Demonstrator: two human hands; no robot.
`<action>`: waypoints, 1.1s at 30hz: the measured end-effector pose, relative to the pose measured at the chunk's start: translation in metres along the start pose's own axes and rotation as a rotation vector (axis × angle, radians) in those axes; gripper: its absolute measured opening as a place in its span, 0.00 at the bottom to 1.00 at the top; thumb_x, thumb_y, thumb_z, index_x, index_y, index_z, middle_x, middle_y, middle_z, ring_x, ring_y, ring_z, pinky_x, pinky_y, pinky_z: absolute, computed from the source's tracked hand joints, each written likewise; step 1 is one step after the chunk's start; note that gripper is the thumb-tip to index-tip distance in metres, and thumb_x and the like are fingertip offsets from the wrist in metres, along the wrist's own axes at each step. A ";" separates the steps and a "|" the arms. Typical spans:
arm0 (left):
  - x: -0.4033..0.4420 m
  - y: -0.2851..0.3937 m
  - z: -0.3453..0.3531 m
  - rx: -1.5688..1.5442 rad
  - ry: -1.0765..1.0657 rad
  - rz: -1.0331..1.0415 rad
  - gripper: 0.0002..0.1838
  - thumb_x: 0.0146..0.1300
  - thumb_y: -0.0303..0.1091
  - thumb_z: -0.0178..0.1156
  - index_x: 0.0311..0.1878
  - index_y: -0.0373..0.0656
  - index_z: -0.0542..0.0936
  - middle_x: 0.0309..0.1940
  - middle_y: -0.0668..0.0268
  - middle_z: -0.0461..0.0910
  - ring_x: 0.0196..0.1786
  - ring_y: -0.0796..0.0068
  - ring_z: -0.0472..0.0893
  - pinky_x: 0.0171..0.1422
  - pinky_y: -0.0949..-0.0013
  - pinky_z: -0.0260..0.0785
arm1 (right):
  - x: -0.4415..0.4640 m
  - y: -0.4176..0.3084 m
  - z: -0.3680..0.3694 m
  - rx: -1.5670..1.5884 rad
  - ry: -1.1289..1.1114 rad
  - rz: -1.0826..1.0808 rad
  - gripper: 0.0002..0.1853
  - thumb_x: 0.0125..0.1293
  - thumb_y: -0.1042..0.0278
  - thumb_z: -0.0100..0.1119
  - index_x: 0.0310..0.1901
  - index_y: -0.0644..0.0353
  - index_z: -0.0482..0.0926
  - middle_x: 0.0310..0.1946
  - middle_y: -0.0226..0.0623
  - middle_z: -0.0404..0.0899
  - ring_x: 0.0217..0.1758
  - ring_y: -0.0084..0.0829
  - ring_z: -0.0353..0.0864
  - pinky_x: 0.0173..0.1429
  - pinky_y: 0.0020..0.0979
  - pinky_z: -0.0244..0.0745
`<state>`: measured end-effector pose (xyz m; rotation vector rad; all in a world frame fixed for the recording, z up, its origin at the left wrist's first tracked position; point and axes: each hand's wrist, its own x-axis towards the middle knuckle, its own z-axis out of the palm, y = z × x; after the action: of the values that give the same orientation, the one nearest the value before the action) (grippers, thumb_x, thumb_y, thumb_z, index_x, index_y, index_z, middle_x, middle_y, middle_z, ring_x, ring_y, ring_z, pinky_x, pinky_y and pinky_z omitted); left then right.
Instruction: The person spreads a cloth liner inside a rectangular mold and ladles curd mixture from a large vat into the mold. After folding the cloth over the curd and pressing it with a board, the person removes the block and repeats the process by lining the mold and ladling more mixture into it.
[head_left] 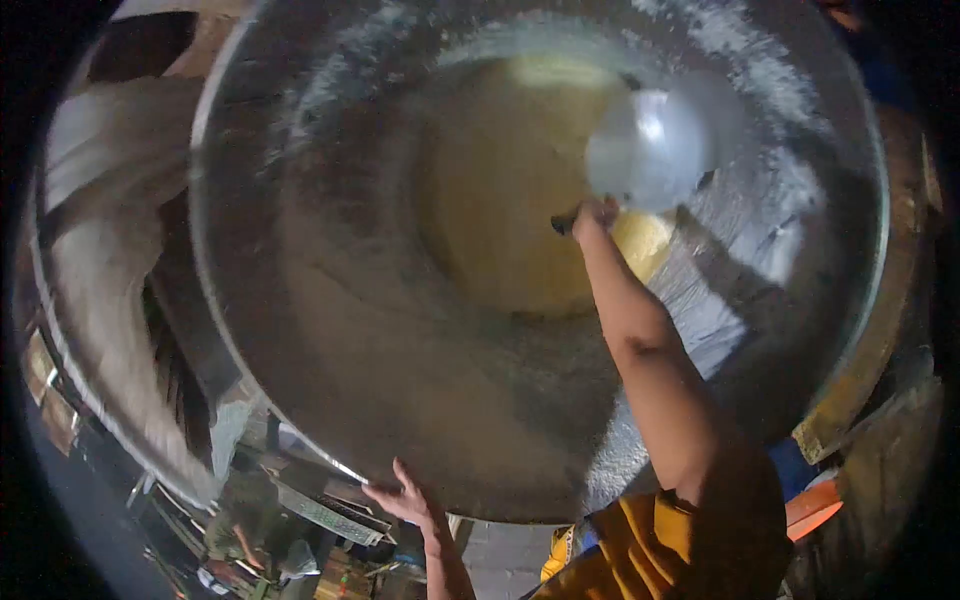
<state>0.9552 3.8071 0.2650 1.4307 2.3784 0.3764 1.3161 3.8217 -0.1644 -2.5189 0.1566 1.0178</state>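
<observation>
A huge round metal pan [400, 400] fills most of the view, with yellowish liquid [500, 190] pooled in its middle. My right hand [597, 213] reaches far over the pan, closed around the dark handle of a shiny round metal scoop [648, 150]. The scoop is blurred, and whether it touches the liquid I cannot tell. Below it lies a bright yellow patch at the edge of the pool. At the pan's near left rim is my left hand [405, 497], fingers spread and touching or very close to the edge.
White residue [745, 50] coats parts of the pan's sloping wall. On the left stands another large vessel with pale cloth-like material [105, 250]. Another person's arm [248, 548] shows at the lower left among racks and clutter. An orange object [813, 508] lies at the lower right.
</observation>
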 end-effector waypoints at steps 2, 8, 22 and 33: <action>0.003 -0.022 0.000 0.074 0.056 -0.063 0.30 0.64 0.34 0.61 0.62 0.29 0.61 0.61 0.48 0.66 0.56 0.59 0.70 0.62 0.59 0.66 | 0.032 -0.011 0.029 0.345 0.128 0.037 0.22 0.66 0.57 0.51 0.56 0.62 0.71 0.49 0.41 0.76 0.44 0.35 0.76 0.47 0.39 0.72; 0.001 -0.052 -0.009 0.484 0.226 0.009 0.36 0.64 0.39 0.61 0.68 0.32 0.57 0.63 0.46 0.63 0.61 0.55 0.68 0.68 0.54 0.63 | 0.125 0.027 0.133 -0.924 -0.049 -0.851 0.15 0.62 0.63 0.53 0.46 0.63 0.76 0.39 0.46 0.79 0.40 0.40 0.79 0.41 0.43 0.73; -0.004 -0.084 -0.021 0.539 0.022 0.089 0.37 0.68 0.42 0.54 0.72 0.36 0.50 0.71 0.50 0.51 0.68 0.55 0.61 0.69 0.53 0.60 | 0.066 0.079 0.200 -0.470 -0.618 -1.080 0.25 0.52 0.62 0.62 0.52 0.64 0.73 0.42 0.53 0.78 0.46 0.48 0.80 0.49 0.46 0.74; -0.017 -0.060 0.000 -0.009 0.088 0.032 0.35 0.67 0.32 0.56 0.72 0.36 0.51 0.71 0.51 0.53 0.70 0.61 0.56 0.71 0.59 0.57 | -0.102 0.131 0.038 -0.628 -1.216 -0.326 0.25 0.57 0.67 0.52 0.56 0.68 0.69 0.45 0.56 0.77 0.49 0.50 0.77 0.55 0.45 0.71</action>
<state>0.9150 3.7649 0.2443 1.4789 2.4222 0.4666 1.1844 3.7136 -0.1628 -1.7605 -0.9999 2.4440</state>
